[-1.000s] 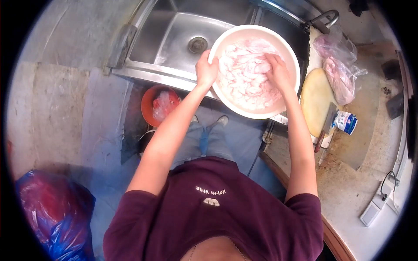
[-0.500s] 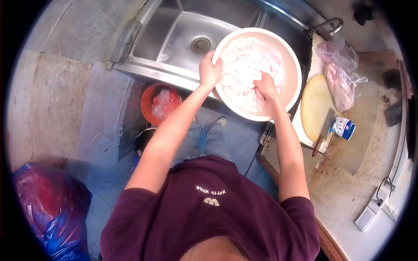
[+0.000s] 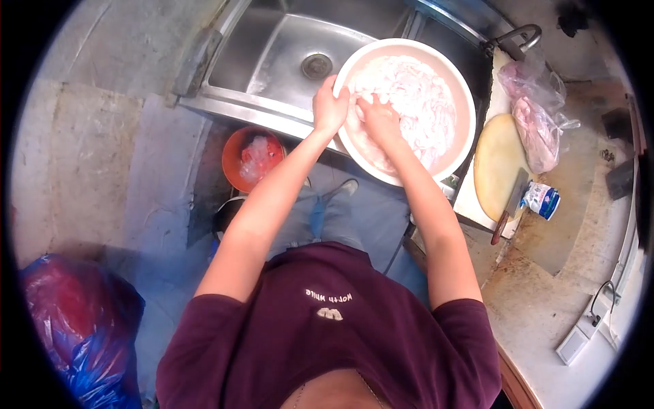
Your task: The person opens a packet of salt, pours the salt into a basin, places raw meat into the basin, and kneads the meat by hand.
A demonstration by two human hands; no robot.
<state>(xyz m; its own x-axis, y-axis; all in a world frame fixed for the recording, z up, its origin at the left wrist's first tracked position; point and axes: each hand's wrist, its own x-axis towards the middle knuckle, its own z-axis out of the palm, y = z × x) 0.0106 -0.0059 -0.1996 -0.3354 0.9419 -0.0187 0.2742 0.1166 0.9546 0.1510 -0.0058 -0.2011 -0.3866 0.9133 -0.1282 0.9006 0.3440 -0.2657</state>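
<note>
Bag, red and blue, sat low at far left, and a red bucket with crumpled plastic in it stood in front of the sink, below its edge. The left hand grasped the bowl by its left rim, its fingers partly hidden. The bowl sat over the right part of the sink, and pale, wet strips that looked like raw meat lay heaped inside. The right hand was among them near the left wall, fingers partly spread and dipped in; whether they gripped any strip I could not tell. Good handling here seemed to call for a firm left grip while the right fingers worked from the wall inward in small pushes, since slick pieces could slop over. As for edges, the near rim seemed to overhang the sink's front, so pressing down there could tip the bowl; pressing toward the middle looked safer. Leftward, over the drain, looked the easier side for a shift. Rightward was tighter: the board lay near the bowl, with the cleaver at its near right edge, a packet beside the blade, bagged meat beyond, and the faucet behind.
</note>
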